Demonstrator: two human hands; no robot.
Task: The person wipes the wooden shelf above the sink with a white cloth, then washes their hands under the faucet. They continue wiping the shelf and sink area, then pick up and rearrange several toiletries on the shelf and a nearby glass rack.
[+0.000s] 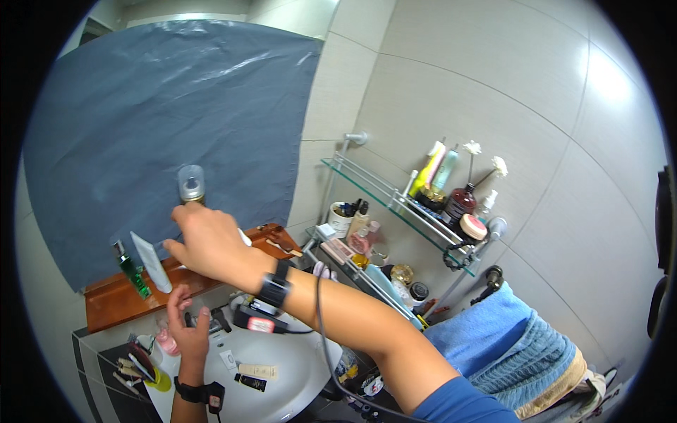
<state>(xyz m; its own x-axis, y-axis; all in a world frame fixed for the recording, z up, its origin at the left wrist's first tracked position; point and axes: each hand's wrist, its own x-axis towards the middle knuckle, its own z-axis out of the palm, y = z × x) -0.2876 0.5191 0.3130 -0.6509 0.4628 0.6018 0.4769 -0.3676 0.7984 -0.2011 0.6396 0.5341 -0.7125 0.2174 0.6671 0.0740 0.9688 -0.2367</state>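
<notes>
My right hand [209,240] is stretched over the brown wooden shelf [106,306], its thumb apart from the fingers. Just beyond its knuckles rises a bottle with a clear cap [191,182]. The bottle's lower part is hidden by the hand, so a grip on it cannot be told. My left hand [188,330] is raised above the washbasin [296,365] near the tap [214,320], fingers loosely bent and holding nothing. On the shelf's left part stand a green glass bottle [132,272] and a white tube [152,263]. In the basin lie a beige tube [258,370], a black tube [250,382] and a small white packet [228,359].
Two-tier glass shelving [370,193] on the right wall carries several cosmetics bottles and tubes. Towels [486,333] hang below it. A yellow-green cup [160,380] with brushes stands at the basin's left edge, near a pink bottle [167,342]. A dark cable [323,338] crosses before my right arm.
</notes>
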